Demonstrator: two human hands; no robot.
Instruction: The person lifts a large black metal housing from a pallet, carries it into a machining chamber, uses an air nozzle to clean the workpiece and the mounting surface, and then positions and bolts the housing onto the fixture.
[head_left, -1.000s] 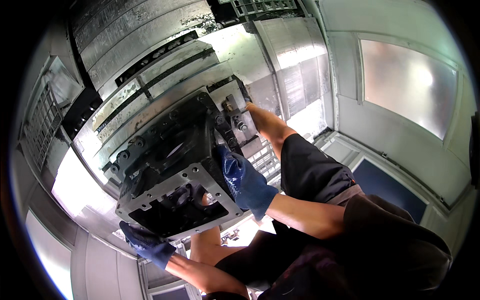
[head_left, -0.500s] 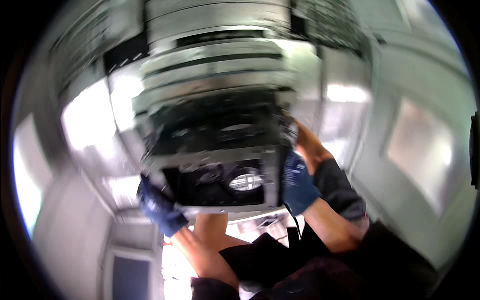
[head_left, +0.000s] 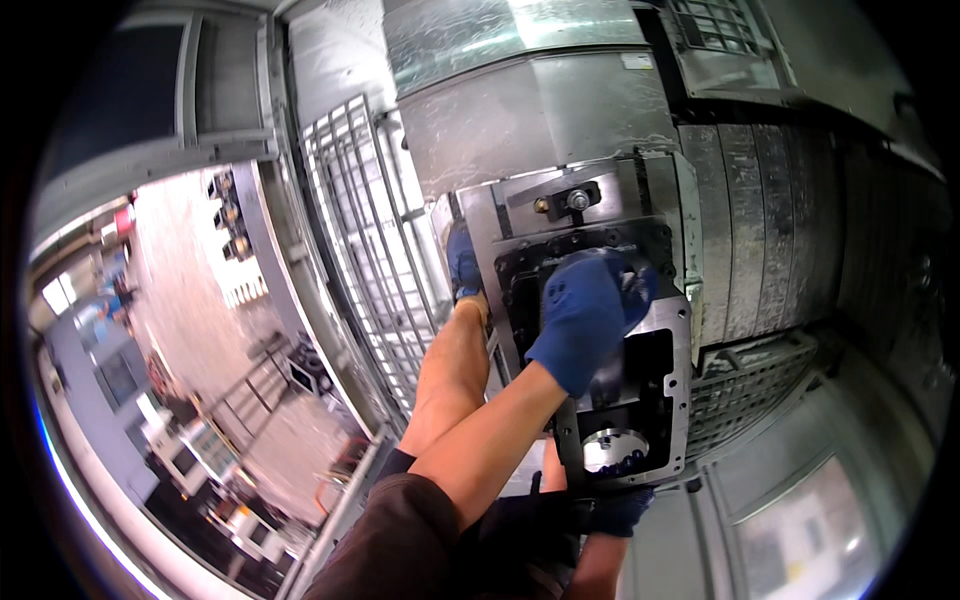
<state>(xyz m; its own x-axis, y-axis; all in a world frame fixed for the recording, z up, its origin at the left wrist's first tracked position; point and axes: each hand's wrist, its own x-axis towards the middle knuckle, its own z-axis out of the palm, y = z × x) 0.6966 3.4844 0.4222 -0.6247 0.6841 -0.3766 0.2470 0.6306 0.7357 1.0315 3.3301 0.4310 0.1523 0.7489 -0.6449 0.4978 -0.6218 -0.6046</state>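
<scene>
Lying between two blue-gloved hands, the dark, box-shaped metal housing (head_left: 677,430) has its long axis running roughly up and down the view, with a slight lean, its upper end just below a small bolted block (head_left: 560,207). The right hand (head_left: 590,305) lies over its upper part, clearly the nearer to its middle; the left hand (head_left: 617,512) is at the lower rim. Whether either is clamped on the housing I cannot tell: the right palm faces away, and the left hand is dark and partly covered. Hard to read, too, are the dark blue shapes (head_left: 630,462) at the round opening (fingertips, perhaps) and the bare limb (head_left: 455,365) at left, ending in blue; arm or leg, I cannot say.
</scene>
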